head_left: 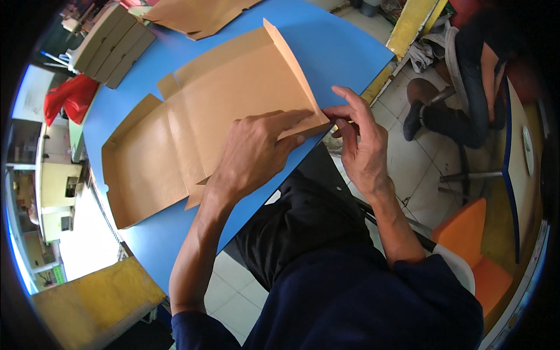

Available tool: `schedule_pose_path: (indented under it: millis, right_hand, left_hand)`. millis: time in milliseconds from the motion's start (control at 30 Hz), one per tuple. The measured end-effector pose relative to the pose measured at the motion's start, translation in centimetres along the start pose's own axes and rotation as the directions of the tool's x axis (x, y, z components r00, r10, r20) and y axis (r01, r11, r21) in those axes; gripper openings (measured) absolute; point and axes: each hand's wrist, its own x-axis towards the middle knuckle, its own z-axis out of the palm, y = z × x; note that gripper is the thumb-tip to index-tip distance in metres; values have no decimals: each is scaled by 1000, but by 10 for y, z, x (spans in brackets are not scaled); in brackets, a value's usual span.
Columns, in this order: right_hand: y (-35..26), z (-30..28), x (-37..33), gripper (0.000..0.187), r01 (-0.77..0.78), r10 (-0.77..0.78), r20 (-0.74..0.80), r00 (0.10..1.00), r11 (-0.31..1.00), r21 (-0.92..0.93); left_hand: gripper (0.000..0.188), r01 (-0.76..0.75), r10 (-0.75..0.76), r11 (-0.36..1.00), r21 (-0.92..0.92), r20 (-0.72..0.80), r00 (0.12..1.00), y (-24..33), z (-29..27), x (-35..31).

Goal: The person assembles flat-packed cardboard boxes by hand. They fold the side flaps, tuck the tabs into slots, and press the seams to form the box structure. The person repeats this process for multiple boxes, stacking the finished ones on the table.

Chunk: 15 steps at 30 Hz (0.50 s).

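A brown cardboard box [245, 81] lies opened out on the blue table [344, 41], its two shallow halves joined along a crease. At the near right corner my left hand [256, 146] rests over the edge. Its fingers stretch along the inside and its thumb lies by the outer side of the low front wall, so that wall sits between them. My right hand [361, 137] is at the same corner from outside, thumb and a finger closed at the cardboard, the index finger raised apart. The exact fingertip contact there is partly hidden.
Another flat brown cardboard piece [198, 14] lies at the table's far edge. Stacked boxes [111, 46] and a red bag [70, 102] stand at the far left. On the right are a seated person's leg [449, 119], an orange chair [472, 251] and another table [522, 151].
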Motion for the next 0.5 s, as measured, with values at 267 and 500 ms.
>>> schedule_pose_path:
  millis: [267,500]
  right_hand:
    - [21,11,-22,61,-367,381,-72,922,917,158]
    - [21,26,-11,58,-429,496,-135,858,837,340]
  left_hand:
    - [20,9,-8,998,-55,8,1000,6,31,55]
    - [29,83,-73,994,-76,124,990,19,31,73]
